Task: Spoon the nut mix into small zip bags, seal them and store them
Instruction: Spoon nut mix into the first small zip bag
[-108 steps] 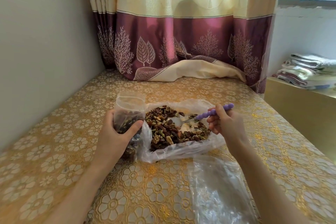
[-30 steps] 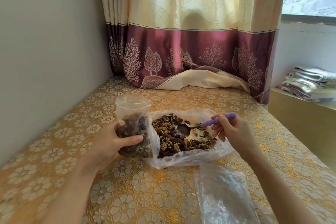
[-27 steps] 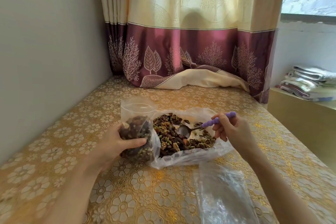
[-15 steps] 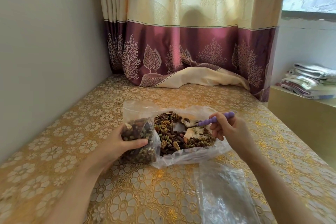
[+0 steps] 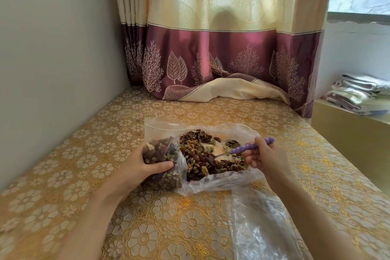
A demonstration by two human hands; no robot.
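Head view, and the action sits dead centre on the gold floral surface (image 5: 63, 175). The left hand (image 5: 135, 169) wraps its grip around a small zip bag (image 5: 161, 154), thumb across the front, fingers behind; the bag stands upright with its mouth open at the top, packed most of the way up with nut mix. At its 3 o'clock, touching it, the big clear bag (image 5: 221, 181) lies spread open on the surface, and the loose nut mix (image 5: 202, 160) fills its left and near side, with a bare pale patch toward 1 o'clock. The right hand (image 5: 268, 158) has its grip clamped on the purple handle of the spoon (image 5: 251, 146), handle pointing out to 2 o'clock, metal bowl down in the pile and mostly buried among the nuts. At 5 o'clock from the big bag, a heap of empty clear bags (image 5: 259, 221) rests on the surface under the right forearm. Far back at 12 o'clock, a cream and maroon curtain (image 5: 211, 59) pools on the surface; at 3 o'clock, folded cloths (image 5: 358, 93) sit stacked on a ledge.
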